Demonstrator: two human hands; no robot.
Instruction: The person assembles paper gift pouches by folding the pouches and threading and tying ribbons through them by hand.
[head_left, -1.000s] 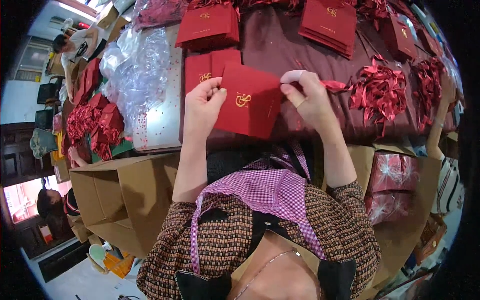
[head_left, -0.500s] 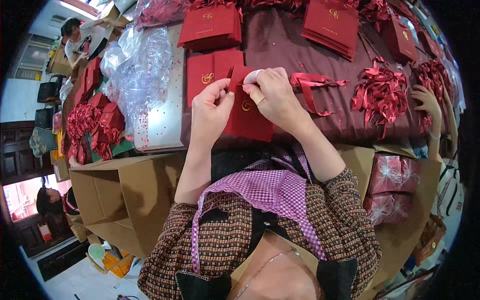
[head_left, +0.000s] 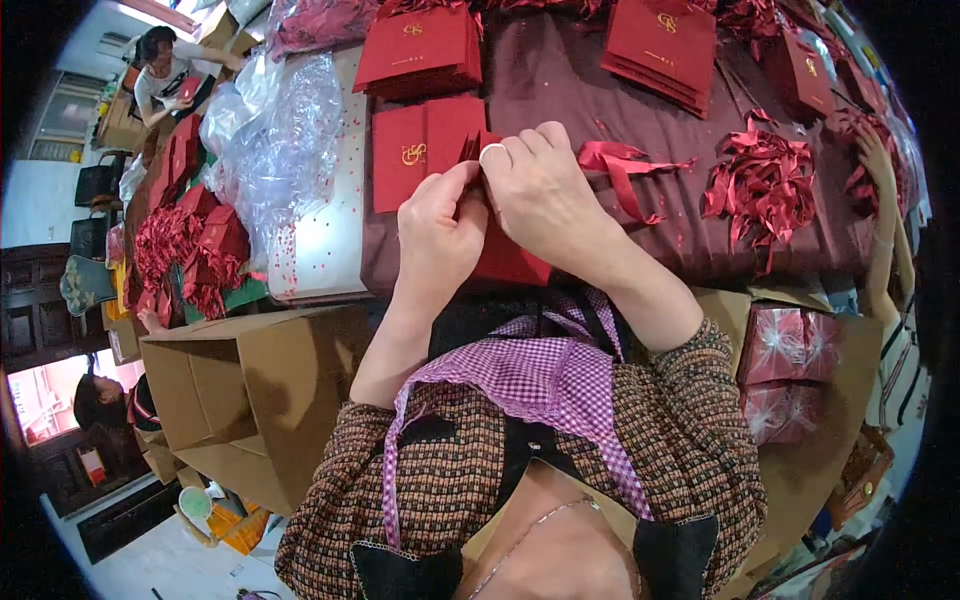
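Note:
My left hand (head_left: 440,225) and my right hand (head_left: 540,195) meet above the table's near edge, fingers closed at the top edge of a red paper bag (head_left: 515,266). Most of the bag is hidden behind my hands; its lower part shows below the right one. Whatever is pinched between the fingertips is too covered to make out. Just beyond the left hand lies another flat red bag (head_left: 400,150) with a gold emblem. To the right of my right hand, a loose red ribbon (head_left: 628,172) rests on the dark red cloth (head_left: 560,85).
Stacked red bags (head_left: 420,50) and a ribbon pile (head_left: 765,185) lie on the table. Clear plastic wrap (head_left: 275,150) is at left. An open carton (head_left: 250,400) stands below it; another holds wrapped red packs (head_left: 785,360). A co-worker's hand (head_left: 874,155) reaches in at right.
My hands have come closer together, the right one now covering more of the bag. At right, the co-worker's hand has moved farther back. The person at upper left has shifted an arm.

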